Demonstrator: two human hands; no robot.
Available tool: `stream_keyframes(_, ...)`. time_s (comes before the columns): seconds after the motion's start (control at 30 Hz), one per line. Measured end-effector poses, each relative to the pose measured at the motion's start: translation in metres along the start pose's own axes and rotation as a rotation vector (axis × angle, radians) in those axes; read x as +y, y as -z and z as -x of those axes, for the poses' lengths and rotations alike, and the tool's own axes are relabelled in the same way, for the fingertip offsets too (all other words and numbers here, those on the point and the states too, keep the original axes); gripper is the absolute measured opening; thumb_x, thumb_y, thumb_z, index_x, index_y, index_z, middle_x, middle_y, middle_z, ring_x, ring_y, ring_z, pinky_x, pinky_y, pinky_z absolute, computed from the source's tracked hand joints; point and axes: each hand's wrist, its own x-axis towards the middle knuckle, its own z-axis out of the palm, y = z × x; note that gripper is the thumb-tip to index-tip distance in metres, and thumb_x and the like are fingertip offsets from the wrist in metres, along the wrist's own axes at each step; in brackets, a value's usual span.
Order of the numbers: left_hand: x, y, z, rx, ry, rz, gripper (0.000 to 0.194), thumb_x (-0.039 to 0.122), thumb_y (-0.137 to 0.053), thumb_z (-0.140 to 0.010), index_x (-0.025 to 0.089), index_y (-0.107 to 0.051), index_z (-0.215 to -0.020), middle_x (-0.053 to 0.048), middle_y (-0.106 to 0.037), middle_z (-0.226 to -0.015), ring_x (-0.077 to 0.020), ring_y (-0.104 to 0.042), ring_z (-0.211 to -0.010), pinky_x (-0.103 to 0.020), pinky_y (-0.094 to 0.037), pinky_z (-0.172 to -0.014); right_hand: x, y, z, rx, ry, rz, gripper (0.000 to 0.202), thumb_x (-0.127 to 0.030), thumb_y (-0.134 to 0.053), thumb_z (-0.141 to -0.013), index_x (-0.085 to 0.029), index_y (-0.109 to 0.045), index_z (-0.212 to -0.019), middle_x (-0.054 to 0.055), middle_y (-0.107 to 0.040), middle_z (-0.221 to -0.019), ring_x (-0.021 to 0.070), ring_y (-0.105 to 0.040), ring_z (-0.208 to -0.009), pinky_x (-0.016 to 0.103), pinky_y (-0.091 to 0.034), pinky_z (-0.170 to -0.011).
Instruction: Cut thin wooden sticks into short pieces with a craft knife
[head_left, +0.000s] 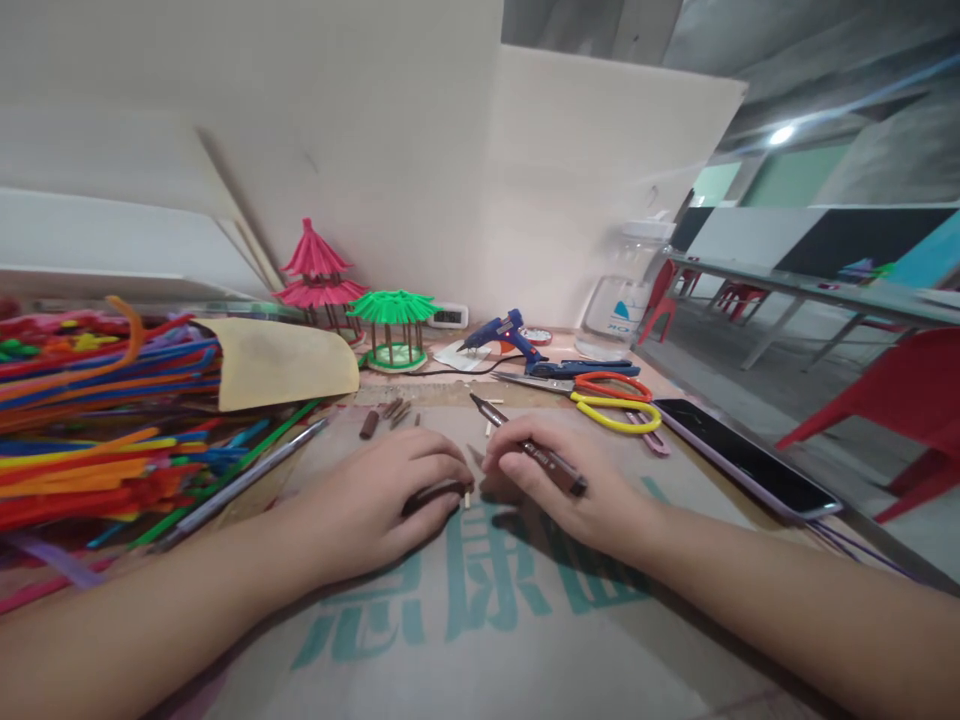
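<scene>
My left hand (pixel 397 490) is closed over the sheet with green print (pixel 495 640), thumb and fingertips pinching a short pale stick (pixel 467 499). Close beside it, my right hand (pixel 562 470) has its fingers wrapped around a dark brown marker (pixel 551 460). The uncapped end of the marker points away from me and to the left. Beyond my left hand lie a brown marker cap (pixel 369 425) and several short brown sticks (pixel 397 411). A few pale stick pieces (pixel 490 430) are near the marker's tip.
Several colourful pipe cleaners (pixel 112 380) fill the left side. Behind stand a pink pagoda model (pixel 311 265) and a green-roofed pavilion (pixel 394 310). A blue glue gun (pixel 506 335), scissors (pixel 611 400), a clear jug (pixel 615 300) and a phone (pixel 742 455) sit back and right.
</scene>
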Motion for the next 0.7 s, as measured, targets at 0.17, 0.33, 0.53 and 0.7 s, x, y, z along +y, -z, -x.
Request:
stream_keyframes(0.17,0.0015,0.0015,-0.0006,0.006,0.021,-0.033,0.022,0.027,-0.049,-0.101,0.023,-0.07,-0.108,-0.005,-0.067,-0.11,-0.0207,-0.062,-0.101,-0.034,-0.049,-0.09,0.0051,-0.0002,0.0011,0.075,-0.094,-0.197,0.04,-0.051,-0.042,-0.106,-0.022,-0.067,-0.117,0.005,-0.074,-0.093,0.0187,-0.072,-0.089,0.035,-0.059,-0.083)
stream_keyframes(0.33,0.0018,0.0009,0.0002,0.005,0.014,-0.049,0.026,0.027,-0.047,-0.102,0.023,-0.072,-0.108,-0.006,-0.066,-0.109,-0.0204,-0.062,-0.098,-0.034,-0.05,-0.089,0.0072,-0.003,-0.0025,0.098,-0.329,-0.368,0.031,-0.046,-0.052,-0.101,-0.02,-0.066,-0.109,0.004,-0.074,-0.086,0.0178,-0.073,-0.079,0.033,-0.06,-0.072)
stream_keyframes(0.53,0.0018,0.0006,0.0,0.017,0.013,-0.05,0.025,0.026,-0.047,-0.101,0.023,-0.07,-0.108,-0.006,-0.067,-0.108,-0.0206,-0.062,-0.098,-0.034,-0.049,-0.087,0.0045,-0.0026,-0.0064,0.096,-0.367,-0.347,0.02,-0.037,-0.058,-0.095,-0.023,-0.049,-0.084,-0.004,-0.064,-0.059,0.0124,-0.061,-0.053,0.023,-0.05,-0.051)
stream_keyframes(0.7,0.0009,-0.0005,-0.0011,0.019,0.01,-0.052,0.024,0.026,-0.048,-0.101,0.023,-0.07,-0.109,-0.006,-0.066,-0.109,-0.0204,-0.062,-0.098,-0.034,-0.049,-0.088,0.0064,-0.0028,-0.0064,0.084,-0.402,-0.38,0.02,-0.039,-0.055,-0.096,-0.023,-0.049,-0.086,-0.005,-0.062,-0.055,0.0115,-0.057,-0.049,0.022,-0.046,-0.048)
